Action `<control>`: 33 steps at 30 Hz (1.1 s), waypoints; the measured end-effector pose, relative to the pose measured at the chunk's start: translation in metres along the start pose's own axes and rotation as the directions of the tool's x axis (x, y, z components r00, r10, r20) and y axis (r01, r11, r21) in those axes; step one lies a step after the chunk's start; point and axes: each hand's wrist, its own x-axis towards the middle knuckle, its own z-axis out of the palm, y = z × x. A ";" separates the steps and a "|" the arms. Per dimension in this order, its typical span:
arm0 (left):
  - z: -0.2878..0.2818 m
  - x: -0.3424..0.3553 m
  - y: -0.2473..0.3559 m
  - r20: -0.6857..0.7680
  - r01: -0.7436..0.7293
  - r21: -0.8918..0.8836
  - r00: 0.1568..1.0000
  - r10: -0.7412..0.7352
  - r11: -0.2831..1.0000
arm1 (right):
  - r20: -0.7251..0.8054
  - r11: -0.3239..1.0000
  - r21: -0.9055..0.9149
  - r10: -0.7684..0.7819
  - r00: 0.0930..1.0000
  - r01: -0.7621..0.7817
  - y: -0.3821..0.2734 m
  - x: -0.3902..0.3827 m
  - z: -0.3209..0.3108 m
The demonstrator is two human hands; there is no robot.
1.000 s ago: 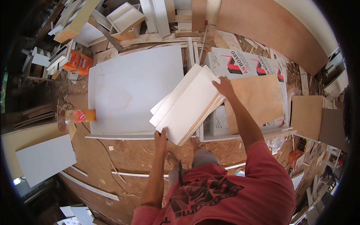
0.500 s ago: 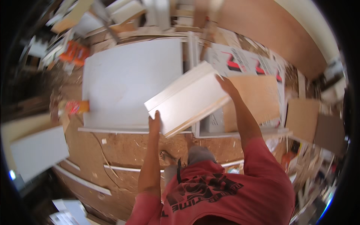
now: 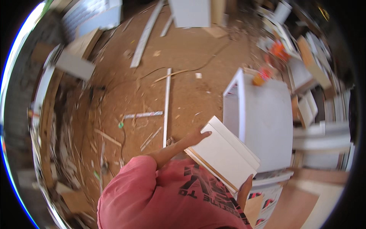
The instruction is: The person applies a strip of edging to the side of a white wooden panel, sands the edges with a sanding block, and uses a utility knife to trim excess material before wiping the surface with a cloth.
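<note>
- White boards (image 3: 228,152) lie stacked before the shirt (image 3: 167,198), probably stiff and fairly weighty; smooth faces may slide, so both ends suit gripping.
- Right hand (image 3: 244,189) clasps the near end, thumb up; its finger spread cannot be told.
- Left hand (image 3: 199,137) pinches the other end, fingers hidden beneath.
- White cabinet (image 3: 268,126) stands beyond, orange bottle (image 3: 260,78) at its far end.
</note>
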 end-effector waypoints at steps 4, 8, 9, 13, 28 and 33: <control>-0.094 -0.040 -0.067 -0.336 0.059 -0.054 0.939 -0.074 0.997 | 0.219 0.839 -0.520 -0.049 0.975 0.159 -0.056 0.021 0.125; -0.210 -0.085 -0.100 -0.503 0.172 -0.184 0.829 -0.243 0.968 | 0.447 0.839 -0.453 -0.080 0.891 0.303 -0.093 -0.014 0.283; -0.238 -0.095 -0.109 -0.501 0.183 -0.241 0.818 -0.283 0.953 | 0.504 0.819 -0.456 -0.086 0.859 0.349 -0.091 -0.016 0.324; -0.334 -0.144 -0.173 -0.673 0.178 -0.372 0.624 -0.397 0.911 | 0.687 0.759 -0.506 0.068 0.723 0.410 -0.077 -0.066 0.481; -0.531 -0.237 -0.279 -0.752 -0.074 -0.659 0.080 -0.654 0.749 | 0.889 0.672 -0.451 0.400 0.225 0.587 0.004 -0.209 0.884; -0.612 -0.255 -0.329 -0.609 -0.170 -0.772 -0.075 -0.789 0.612 | 0.880 0.512 -0.349 0.466 0.088 0.785 0.049 -0.305 1.050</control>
